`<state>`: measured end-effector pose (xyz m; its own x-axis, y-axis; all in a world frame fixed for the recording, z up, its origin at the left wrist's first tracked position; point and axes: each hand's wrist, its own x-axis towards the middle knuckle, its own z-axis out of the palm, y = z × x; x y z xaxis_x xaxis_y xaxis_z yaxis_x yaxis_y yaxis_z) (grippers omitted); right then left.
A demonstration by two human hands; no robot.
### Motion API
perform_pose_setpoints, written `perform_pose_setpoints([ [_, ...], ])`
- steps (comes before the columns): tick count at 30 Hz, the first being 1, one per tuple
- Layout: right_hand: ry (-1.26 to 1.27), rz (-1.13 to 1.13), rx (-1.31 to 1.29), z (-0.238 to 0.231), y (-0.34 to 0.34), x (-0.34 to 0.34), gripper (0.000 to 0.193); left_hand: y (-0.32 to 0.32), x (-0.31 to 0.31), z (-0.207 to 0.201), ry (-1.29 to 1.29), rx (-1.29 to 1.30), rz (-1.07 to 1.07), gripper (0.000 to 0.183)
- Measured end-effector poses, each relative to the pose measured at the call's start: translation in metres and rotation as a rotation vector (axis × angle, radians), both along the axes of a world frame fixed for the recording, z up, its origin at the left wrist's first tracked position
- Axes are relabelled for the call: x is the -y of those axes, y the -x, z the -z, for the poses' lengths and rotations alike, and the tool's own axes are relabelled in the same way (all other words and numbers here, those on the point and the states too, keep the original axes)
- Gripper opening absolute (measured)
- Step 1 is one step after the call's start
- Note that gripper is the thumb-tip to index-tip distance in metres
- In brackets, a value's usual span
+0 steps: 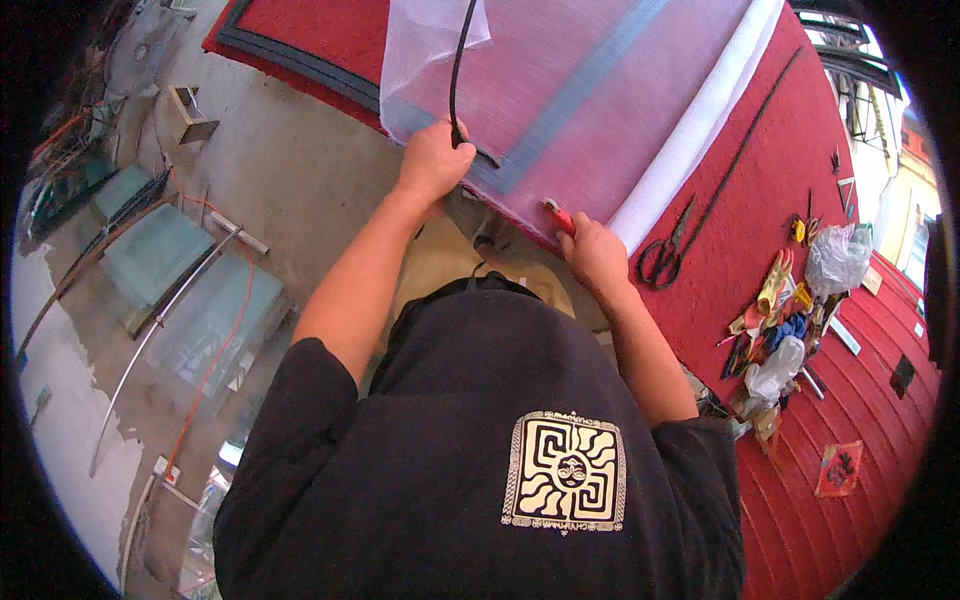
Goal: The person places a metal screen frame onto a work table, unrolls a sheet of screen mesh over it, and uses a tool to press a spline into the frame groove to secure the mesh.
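My left hand (432,162) is closed around a thin black cord (460,65), which runs up over the work and has a short end sticking out past the fingers. In my right hand (598,250) is a small red-handled tool (560,215) with a pale rounded tip, held just above the near edge of the sheet. A translucent white mesh sheet (610,110) lies over the red table, its right side gathered into a white roll (700,120). Blue-grey frame bars (585,85) show through the mesh. Both hands are at the table's near edge.
Right of the roll, large dark scissors (665,255) and a long dark strip (745,145) lie on the red table (720,320). Gloves (775,280), plastic bags (838,258) and tools clutter its right side. Glass panes (155,250) lean at left; a black frame (300,65) lies far left.
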<state>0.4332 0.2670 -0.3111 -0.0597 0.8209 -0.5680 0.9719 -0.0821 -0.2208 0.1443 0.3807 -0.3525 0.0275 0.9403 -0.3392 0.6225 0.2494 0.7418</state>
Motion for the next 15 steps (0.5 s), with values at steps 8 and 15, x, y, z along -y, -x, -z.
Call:
perform_pose_setpoints([
  [8, -0.11, 0.012, -0.121, -0.012, 0.018, -0.013, 0.033, -0.008, 0.002, 0.008, -0.036, -0.039, -0.03, 0.029],
  [15, -0.111, -0.068, -0.055, -0.024, 0.05, -0.04, 0.032, -0.013, 0.001, 0.008, -0.089, -0.082, -0.062, 0.029],
])
